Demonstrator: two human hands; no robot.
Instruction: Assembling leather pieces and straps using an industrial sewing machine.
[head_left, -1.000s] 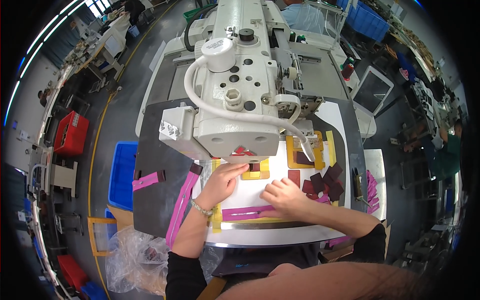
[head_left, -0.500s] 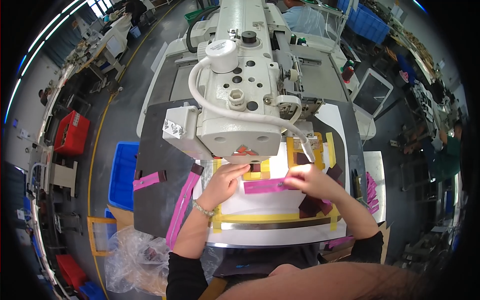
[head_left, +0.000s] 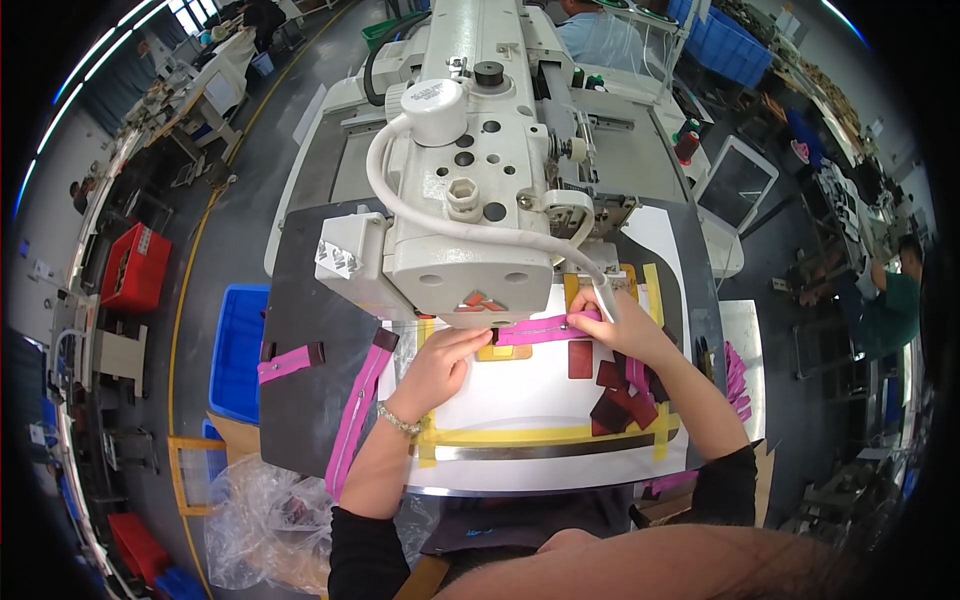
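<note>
A white sewing machine head (head_left: 470, 266) hangs over the white work surface (head_left: 500, 400). My left hand (head_left: 443, 365) has its fingers stretched out, their tips touching a small dark piece (head_left: 494, 336) at the yellow template (head_left: 508, 352) under the needle area. My right hand (head_left: 610, 325) pinches a pink zipper strip (head_left: 535, 330) by its right end; the strip's left end meets the dark piece near my left fingertips. Maroon patches (head_left: 610, 410) lie below my right hand. Two more pink zipper strips with dark ends lie left of my left hand, one long (head_left: 355, 420), one short (head_left: 285, 370).
A blue bin (head_left: 232, 350), red crate (head_left: 135, 268) and crumpled plastic (head_left: 270, 530) are at my left. A second yellow template (head_left: 625, 275) sits beside the machine. Pink strips (head_left: 738, 385) and a screen (head_left: 740, 185) are at right. Co-workers (head_left: 895, 300) work around.
My right hand has lifted a pink zipper strip from the near part of the white surface and carried it forward to the template under the machine head. My left hand stays put.
</note>
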